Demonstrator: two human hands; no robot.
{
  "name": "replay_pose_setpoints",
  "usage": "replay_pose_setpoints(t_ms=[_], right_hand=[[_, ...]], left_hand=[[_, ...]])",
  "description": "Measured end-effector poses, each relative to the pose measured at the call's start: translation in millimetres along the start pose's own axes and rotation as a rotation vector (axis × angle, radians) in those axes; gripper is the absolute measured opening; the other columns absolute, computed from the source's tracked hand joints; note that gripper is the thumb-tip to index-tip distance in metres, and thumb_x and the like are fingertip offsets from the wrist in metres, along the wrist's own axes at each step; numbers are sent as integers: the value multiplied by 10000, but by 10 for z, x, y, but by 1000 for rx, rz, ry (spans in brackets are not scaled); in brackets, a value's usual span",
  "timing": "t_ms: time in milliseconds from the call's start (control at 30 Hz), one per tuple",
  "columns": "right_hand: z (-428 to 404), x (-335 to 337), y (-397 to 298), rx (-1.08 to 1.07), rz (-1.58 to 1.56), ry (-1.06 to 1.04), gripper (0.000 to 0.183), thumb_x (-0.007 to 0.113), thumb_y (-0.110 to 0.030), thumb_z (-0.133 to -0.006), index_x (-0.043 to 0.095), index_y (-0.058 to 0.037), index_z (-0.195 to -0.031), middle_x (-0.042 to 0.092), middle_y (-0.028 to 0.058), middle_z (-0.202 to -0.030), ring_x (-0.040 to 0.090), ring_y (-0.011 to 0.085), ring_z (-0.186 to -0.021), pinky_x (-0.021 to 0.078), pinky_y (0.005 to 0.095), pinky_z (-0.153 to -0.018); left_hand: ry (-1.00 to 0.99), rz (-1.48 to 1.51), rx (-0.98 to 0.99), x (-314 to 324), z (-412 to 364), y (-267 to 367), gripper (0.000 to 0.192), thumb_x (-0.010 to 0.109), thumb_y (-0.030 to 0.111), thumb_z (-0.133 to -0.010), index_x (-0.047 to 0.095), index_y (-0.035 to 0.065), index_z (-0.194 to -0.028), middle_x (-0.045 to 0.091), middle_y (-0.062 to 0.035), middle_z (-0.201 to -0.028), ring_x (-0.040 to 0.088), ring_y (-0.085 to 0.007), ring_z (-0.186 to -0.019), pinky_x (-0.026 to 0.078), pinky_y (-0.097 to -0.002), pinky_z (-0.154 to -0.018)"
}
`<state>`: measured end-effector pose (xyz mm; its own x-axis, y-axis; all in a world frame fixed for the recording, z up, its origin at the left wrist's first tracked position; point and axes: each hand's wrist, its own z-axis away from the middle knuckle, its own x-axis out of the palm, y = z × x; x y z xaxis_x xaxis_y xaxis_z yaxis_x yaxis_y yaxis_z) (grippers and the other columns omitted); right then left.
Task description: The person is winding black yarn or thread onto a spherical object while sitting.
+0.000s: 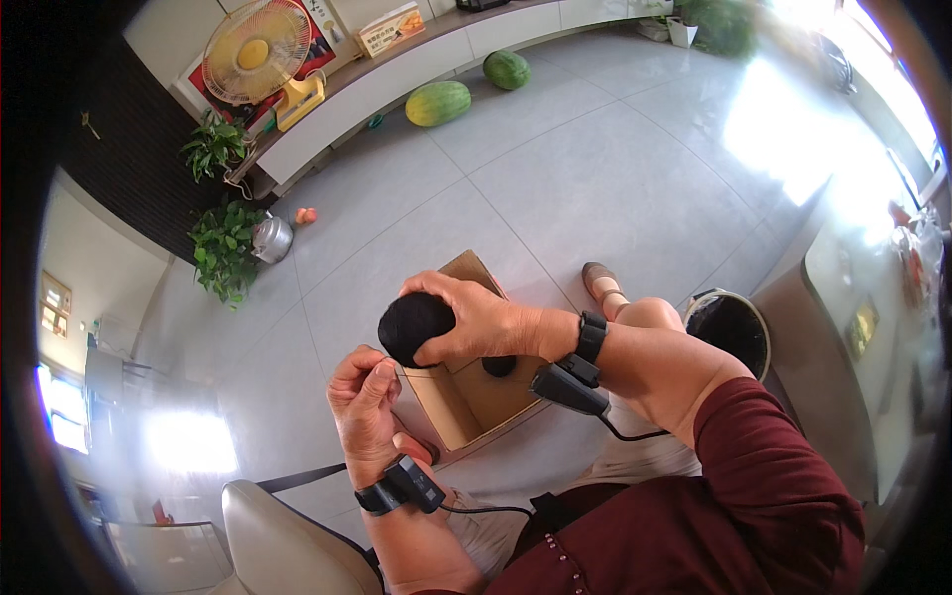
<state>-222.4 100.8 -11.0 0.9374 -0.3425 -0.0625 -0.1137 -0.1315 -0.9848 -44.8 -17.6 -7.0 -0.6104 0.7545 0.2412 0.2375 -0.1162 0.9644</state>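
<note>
A ball of black yarn (410,327) sits in the grip of my right hand (476,316), fingers over its top and thumb below. To the left and slightly lower, my left hand (366,401) pinches a thin dark strand (393,362) between thumb and forefinger. Beneath both hands an open cardboard box (446,416) stands on the floor between my feet. Inside it lies a second dark ball (499,365), partly hidden by my right wrist. A strand crosses over the box opening.
A lidless bin (725,335) stands by my right knee, beside a pale table (855,312). Ahead are two watermelons (439,103), a low cabinet (372,97) and a yellow fan (256,56). A metal kettle (272,239) and potted plant (225,245) stand at left.
</note>
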Motion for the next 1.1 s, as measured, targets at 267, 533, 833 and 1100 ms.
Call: replay_pose_setpoints(t_ms=[267, 533, 833, 1100], right_hand=[[60, 25, -2, 145, -149, -317, 696, 781, -261, -711, 477, -30, -1293, 588, 98, -1107, 570, 185, -1055, 497, 297, -877], [153, -71, -127, 275, -518, -506, 644, 748, -227, -773, 460, -4, -1304, 542, 131, -1163, 572, 214, -1052, 534, 308, -823], [18, -10, -3, 215, -906, -404, 616, 749, -81, -752, 396, -16, -1253, 509, 193, -1160, 604, 351, -1042, 608, 484, -761], [39, -44, 51, 197, -1020, -152, 712, 779, -109, -737, 344, -50, -1297, 539, 202, -1148, 612, 338, -1042, 611, 452, -694]], left_hand=[[150, -46, -28, -80, 52, 29, 60, 722, 52, -847, 664, 56, -860, 557, 43, -777, 512, -57, -679, 397, -195, -574], [206, -268, -36, -509, -115, -365, 188, 663, 107, -897, 601, 40, -1062, 612, -42, -949, 590, -135, -873, 501, -266, -786], [120, -90, -46, -359, -114, -301, 463, 678, 143, -827, 538, 27, -1252, 602, -168, -1199, 609, -288, -1074, 486, -419, -978], [79, -284, -39, -5, -86, -282, 91, 633, 118, -919, 592, 67, -982, 538, 37, -749, 401, -48, -615, 290, -204, -556]])
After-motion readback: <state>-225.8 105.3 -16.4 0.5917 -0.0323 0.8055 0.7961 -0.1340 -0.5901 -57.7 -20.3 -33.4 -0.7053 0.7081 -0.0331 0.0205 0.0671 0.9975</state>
